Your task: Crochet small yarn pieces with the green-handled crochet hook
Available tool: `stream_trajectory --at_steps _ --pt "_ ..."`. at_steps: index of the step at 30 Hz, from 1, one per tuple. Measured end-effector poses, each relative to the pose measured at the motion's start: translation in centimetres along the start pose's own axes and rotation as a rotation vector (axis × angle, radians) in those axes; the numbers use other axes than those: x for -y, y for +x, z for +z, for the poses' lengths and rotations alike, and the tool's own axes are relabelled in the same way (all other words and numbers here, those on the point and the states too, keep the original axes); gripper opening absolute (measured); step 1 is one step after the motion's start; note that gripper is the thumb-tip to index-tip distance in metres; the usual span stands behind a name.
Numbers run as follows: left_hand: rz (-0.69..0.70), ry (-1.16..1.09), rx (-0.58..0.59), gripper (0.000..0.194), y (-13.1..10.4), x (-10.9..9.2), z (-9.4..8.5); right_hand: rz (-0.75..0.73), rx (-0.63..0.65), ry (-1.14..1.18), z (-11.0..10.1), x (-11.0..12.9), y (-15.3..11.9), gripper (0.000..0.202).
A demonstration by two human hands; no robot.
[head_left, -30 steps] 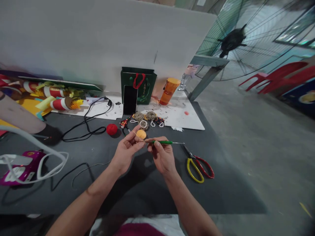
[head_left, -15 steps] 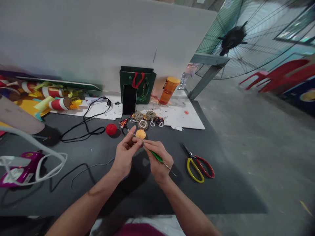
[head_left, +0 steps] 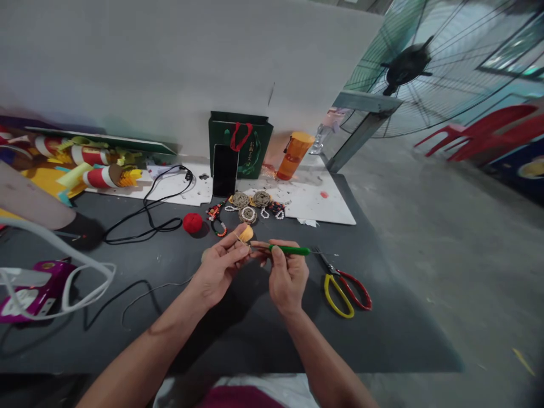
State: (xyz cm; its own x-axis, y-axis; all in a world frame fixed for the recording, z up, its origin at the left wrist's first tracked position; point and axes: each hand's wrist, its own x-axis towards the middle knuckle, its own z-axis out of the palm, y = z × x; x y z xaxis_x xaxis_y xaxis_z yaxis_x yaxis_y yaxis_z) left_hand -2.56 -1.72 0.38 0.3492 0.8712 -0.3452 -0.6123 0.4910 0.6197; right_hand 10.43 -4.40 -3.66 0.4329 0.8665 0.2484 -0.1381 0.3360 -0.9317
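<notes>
In my right hand [head_left: 291, 277] is a crochet hook with a green handle [head_left: 293, 250], held nearly level, one thin metal end pointing right above the scissors. My left hand [head_left: 219, 269] is closed in a pinch on thin yarn [head_left: 242, 240] that runs over its fingers. Whatever small work sits at the fingertips is too small to make out. A yellow ball of yarn [head_left: 246, 233] lies just past the left fingertips, partly covered by them. Both hands are close together above the dark table, fingertips almost touching.
Scissors [head_left: 335, 277] with yellow and red handles lie to the right. A red yarn ball [head_left: 192, 222], a beaded bracelet [head_left: 219, 228] and rosette ornaments [head_left: 247, 214] sit ahead. Behind stand a phone [head_left: 224, 173], green bag [head_left: 259, 144] and orange bottle [head_left: 294, 158]. Black cable [head_left: 148, 218] lies left.
My right hand has drawn to the right and turned the hook from slanting downward to nearly level. The left hand keeps its pinch, its index finger lowered over the yarn.
</notes>
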Motion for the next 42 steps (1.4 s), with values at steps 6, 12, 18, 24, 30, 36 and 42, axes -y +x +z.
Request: stream_trajectory --at_steps 6,12,18,24,30,36,42 --pt "-0.031 0.006 0.021 0.057 0.0 -0.2 -0.1 0.024 0.046 0.030 0.3 1.3 0.2 0.021" --pt "-0.002 0.040 0.034 0.061 -0.1 -0.1 -0.1 0.051 0.076 0.069 -0.1 1.2 0.5 0.020" --pt "0.085 0.082 0.057 0.065 -0.2 -0.1 0.1 0.109 0.046 0.138 0.2 1.3 0.7 0.022" --pt "0.139 0.159 0.062 0.081 -0.1 0.0 0.1 0.011 -0.025 0.108 0.2 1.5 0.8 0.016" --pt "0.264 0.299 0.111 0.085 -0.1 0.4 -0.1 0.003 0.022 0.086 -0.4 1.1 1.0 0.012" --pt "0.219 0.285 0.130 0.076 -0.1 -0.1 -0.3 0.097 0.115 0.172 -0.5 1.2 1.2 0.018" --pt "-0.005 0.162 0.244 0.069 0.1 -0.5 -0.8 0.171 0.249 0.236 -0.5 1.5 1.5 0.021"
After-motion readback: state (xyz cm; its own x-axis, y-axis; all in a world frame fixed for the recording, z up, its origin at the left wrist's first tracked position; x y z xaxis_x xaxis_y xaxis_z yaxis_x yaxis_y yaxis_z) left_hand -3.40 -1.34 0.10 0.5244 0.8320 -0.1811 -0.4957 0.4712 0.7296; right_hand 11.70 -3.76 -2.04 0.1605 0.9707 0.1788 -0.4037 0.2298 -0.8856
